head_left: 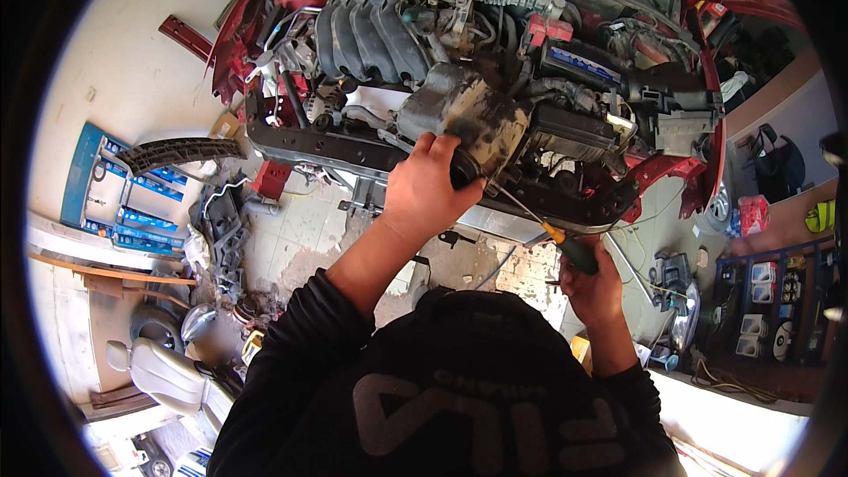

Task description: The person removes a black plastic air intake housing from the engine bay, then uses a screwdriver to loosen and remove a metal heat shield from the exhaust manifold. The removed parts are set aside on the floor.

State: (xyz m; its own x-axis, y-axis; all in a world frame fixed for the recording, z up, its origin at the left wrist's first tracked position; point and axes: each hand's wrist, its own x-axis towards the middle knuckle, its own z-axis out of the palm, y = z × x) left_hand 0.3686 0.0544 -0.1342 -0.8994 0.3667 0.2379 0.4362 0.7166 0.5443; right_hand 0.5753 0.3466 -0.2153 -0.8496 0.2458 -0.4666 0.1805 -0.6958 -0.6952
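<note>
My left hand (pixel 433 184) grips a dusty dark plastic housing (pixel 495 115) at its near end, with the fingers curled beside a round opening. The housing rests on the front of an engine bay, tilted, with tan dirt smeared over its side. My right hand (pixel 592 290) is closed around a screwdriver (pixel 576 252) with a green and yellow handle. Its thin shaft points up and left toward the housing, close to my left thumb. I cannot make out whether the tip touches the housing. A small dark piece shows by my right fingers, too small to name.
The dark front crossmember (pixel 353 148) of the red car runs between me and the engine cover (pixel 367 35). A battery (pixel 579 62) sits at the right. Removed car parts (pixel 221 234) and a car seat (pixel 163 373) stand left; a shelf rack (pixel 768 300) is at the right.
</note>
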